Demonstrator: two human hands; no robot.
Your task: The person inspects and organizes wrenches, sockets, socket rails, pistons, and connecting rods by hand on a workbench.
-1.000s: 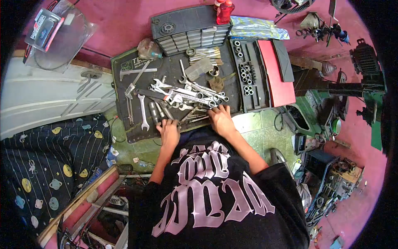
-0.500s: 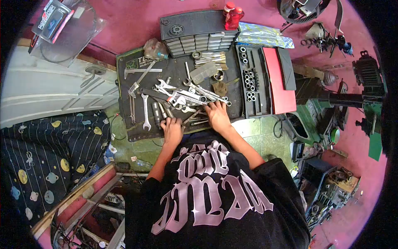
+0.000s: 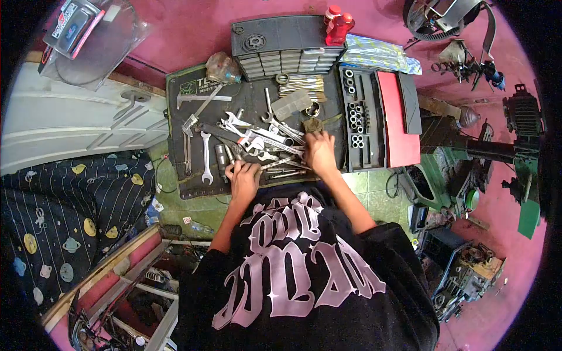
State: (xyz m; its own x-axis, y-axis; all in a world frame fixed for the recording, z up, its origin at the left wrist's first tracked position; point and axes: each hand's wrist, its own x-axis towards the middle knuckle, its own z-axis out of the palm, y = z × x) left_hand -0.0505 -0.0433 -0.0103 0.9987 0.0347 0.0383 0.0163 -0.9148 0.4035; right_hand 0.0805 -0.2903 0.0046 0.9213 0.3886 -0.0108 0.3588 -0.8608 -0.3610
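The black rubber tool mat (image 3: 188,178) on the floor carries green-white lettering at its far corner, too small to read beyond a "T". The left hand (image 3: 243,178) curls over dark steel bars (image 3: 222,157) at the mat's near edge. The right hand (image 3: 321,151) lies palm-down on the heap of chrome spanners (image 3: 257,136). I cannot tell whether either hand has a grip on anything. A grey socket tray (image 3: 358,120) sits just beside the right hand.
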